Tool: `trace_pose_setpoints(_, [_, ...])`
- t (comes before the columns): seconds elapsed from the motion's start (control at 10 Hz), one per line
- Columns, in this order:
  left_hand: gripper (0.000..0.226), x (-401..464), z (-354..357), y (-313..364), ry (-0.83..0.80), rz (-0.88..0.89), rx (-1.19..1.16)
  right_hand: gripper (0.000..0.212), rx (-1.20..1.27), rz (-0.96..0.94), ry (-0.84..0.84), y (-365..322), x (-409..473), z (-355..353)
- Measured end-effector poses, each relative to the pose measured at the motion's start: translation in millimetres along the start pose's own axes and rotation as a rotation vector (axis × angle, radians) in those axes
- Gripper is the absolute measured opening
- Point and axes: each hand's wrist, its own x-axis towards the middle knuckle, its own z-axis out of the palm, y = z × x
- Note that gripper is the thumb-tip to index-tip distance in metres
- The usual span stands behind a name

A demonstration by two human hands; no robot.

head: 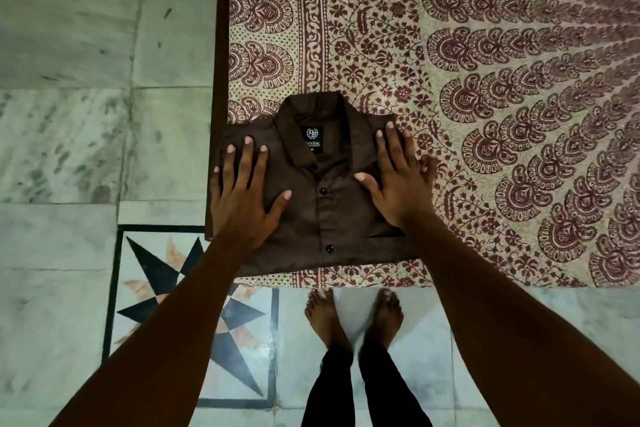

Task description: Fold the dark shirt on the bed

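Observation:
The dark brown shirt [322, 215] lies on the near left corner of the bed as a compact rectangle, collar up and away from me, buttoned front and neck label showing. My left hand [244, 198] rests flat on the shirt's left side with fingers spread. My right hand [394, 180] lies flat on its right side, fingers spread, its outer edge over the bedsheet. Neither hand grips any cloth.
The bed carries a cream sheet with a maroon paisley print [485, 80], stretching away and to the right. Its dark wooden edge [221, 45] runs along the left. Marble floor with a black star inlay [194, 305] lies left and below. My bare feet [353, 319] stand at the bed's near edge.

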Motion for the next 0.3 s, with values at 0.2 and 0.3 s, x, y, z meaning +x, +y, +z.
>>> trace_pose_setpoints(0.2, [0.082,3.6,-3.2,0.8,-0.033,-0.017,-0.058,0.084,0.052,0.113,-0.034,-3.3,-5.6,-3.4])
trace_pose_setpoints(0.3, [0.067,-4.6,-18.5,19.4,0.05,-0.078,-0.249,0.073,0.19,0.166,0.073,-10.0,-27.4,-21.4])
